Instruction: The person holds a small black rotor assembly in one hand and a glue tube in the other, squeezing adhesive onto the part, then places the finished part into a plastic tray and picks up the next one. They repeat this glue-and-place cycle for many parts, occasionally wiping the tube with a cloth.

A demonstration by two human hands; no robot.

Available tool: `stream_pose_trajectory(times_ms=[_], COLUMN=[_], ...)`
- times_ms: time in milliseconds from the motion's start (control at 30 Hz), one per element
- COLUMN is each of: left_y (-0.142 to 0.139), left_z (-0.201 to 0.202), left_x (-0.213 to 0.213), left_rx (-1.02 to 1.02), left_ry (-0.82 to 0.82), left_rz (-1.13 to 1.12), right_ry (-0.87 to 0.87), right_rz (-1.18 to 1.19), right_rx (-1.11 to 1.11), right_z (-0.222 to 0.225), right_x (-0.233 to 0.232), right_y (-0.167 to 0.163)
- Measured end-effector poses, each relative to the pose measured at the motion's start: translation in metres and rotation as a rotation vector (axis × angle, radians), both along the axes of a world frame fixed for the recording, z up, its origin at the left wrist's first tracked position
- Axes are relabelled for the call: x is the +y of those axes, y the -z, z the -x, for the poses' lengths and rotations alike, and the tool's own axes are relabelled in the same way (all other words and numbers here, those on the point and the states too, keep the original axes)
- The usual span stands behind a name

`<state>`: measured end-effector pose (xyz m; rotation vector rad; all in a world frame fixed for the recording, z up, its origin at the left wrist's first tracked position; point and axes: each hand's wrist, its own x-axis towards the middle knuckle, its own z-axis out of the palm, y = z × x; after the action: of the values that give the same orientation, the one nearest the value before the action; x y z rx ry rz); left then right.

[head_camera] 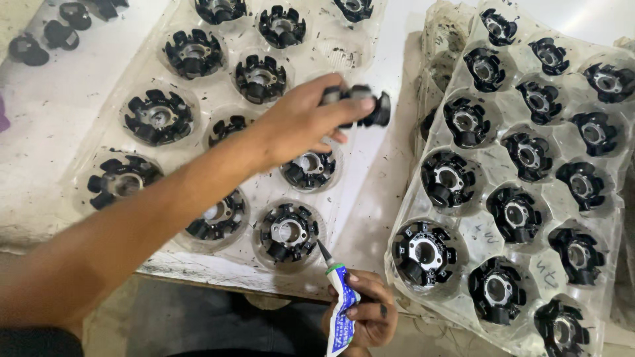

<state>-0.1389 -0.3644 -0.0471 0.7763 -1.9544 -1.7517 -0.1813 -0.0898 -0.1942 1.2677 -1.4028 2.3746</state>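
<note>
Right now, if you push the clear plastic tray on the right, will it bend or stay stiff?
Probably bend. The clear plastic tray looks thin and crinkled along its edges, so it likely flexes. Its front edge seems to hang past the table, so a push might tip it. The black ring-shaped parts filling its cups probably weigh it down somewhat.

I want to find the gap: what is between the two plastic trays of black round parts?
In the head view, a bare strip of white table runs between the left tray and the right tray; nothing rests on it.
</note>
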Motion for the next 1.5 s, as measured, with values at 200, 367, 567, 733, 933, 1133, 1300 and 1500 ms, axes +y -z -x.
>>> stream_pose_trajectory(times_ms=[200, 367, 567, 733, 933, 1133, 1300, 1500], left_y=[-0.010, 0.005, 0.006, -0.011, -0.023, -0.023, -0.018, -0.011], left_z=[-0.104, -0.138, -0.159, -0.174, -0.183, -0.183, -0.178, -0.173], left_x=[0.106, 0.143, 0.190, 0.208, 0.228, 0.242, 0.247, 0.244], left_rx=[0.850, 1.246, 1.293, 1.174, 1.147, 1.137, 1.112, 1.122], left_ry=[-0.125, -0.224, -0.330, -0.363, -0.348, -0.298, -0.331, -0.343], left_rz=[-0.396, -1.010, -1.160, -1.206, -1.345, -1.404, -1.468, -1.512], right_ry=[-0.031, -0.159, -0.091, -0.061, 0.044, 0.028, 0.090, 0.119], right_rz=[0.047, 0.207, 0.223, 0.182, 0.041, 0.097, 0.022, -0.083], right_rx=[-0.053, -0.093, -0.086, -0.008, 0.058, 0.164, 0.397, 0.402], right_z=[-0.015, -0.041, -0.084, -0.103, -0.125, -0.122, -0.115, -0.113], right_x=[0.025, 0.039, 0.045, 0.053, 0.064, 0.066, 0.068, 0.071], right_y=[-0.022, -0.062, -0.102, -0.120, -0.122, -0.120, -0.120, -0.116])
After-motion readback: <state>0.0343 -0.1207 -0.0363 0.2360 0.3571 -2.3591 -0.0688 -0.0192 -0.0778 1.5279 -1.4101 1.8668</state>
